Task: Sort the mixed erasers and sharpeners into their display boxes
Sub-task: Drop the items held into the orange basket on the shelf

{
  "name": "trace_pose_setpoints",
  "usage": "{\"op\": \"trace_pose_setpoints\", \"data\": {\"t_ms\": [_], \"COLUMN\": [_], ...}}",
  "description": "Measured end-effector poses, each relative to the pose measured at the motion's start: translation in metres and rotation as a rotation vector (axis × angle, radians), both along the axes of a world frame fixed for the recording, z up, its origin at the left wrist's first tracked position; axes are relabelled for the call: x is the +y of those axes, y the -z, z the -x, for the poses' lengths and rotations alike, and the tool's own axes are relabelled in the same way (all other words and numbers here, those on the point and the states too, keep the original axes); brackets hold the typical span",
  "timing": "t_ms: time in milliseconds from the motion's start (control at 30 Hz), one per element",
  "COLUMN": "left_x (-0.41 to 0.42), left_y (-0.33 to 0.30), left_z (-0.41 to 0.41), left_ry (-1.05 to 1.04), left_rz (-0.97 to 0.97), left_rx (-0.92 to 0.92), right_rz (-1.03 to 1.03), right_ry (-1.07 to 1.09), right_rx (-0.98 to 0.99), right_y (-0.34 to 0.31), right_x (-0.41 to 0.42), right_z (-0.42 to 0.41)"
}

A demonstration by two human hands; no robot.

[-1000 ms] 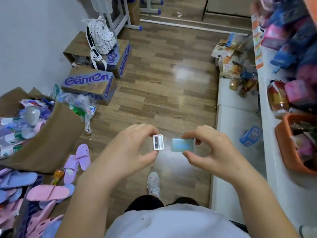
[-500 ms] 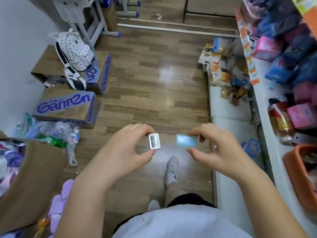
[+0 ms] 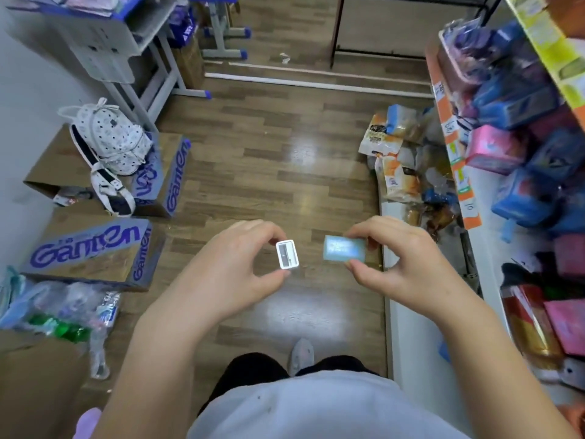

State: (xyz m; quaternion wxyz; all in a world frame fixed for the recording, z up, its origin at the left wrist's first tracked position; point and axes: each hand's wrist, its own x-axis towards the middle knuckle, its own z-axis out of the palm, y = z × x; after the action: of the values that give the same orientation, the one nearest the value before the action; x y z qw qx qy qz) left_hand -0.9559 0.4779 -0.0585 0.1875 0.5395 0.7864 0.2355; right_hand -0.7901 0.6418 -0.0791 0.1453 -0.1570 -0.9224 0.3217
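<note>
A person's left hand (image 3: pixel 231 270) is pinching a white rectangular sharpener (image 3: pixel 287 254); just beside it, the right hand (image 3: pixel 402 261) is pinching a pale blue eraser (image 3: pixel 344 248).

White sharpener (image 3: pixel 287 254), pale blue eraser (image 3: pixel 344 248), white backpack (image 3: pixel 112 137) with dark dots, brown boxes (image 3: pixel 91 251) lettered purple

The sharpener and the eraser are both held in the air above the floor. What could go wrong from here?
1. The left hand pinches the white sharpener only by its edges; it could slip and fall to the wooden floor.
2. The right hand holds the blue eraser the same way.
3. No display box is visible, so either piece might be misplaced.
</note>
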Motion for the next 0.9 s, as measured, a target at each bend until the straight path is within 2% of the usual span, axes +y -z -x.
{"op": "trace_pose_setpoints", "data": {"t_ms": [400,667,900], "left_x": [0.129,0.223,0.298], "left_y": [0.021,0.005,0.010], "left_z": [0.119,0.221,0.263], "left_ry": [0.010,0.050,0.103], "left_rz": [-0.003,-0.054,-0.034], "left_rx": [-0.060,-0.035,-0.068], "right_rz": [-0.014,-0.033,-0.022], "right_ry": [0.043,0.082,0.153], "right_rx": [-0.035,-0.038,-0.028], "right_y": [0.017,0.004,0.008], "right_x": [0.122,0.211,0.278], "right_z": [0.110,0.199,0.235]}}
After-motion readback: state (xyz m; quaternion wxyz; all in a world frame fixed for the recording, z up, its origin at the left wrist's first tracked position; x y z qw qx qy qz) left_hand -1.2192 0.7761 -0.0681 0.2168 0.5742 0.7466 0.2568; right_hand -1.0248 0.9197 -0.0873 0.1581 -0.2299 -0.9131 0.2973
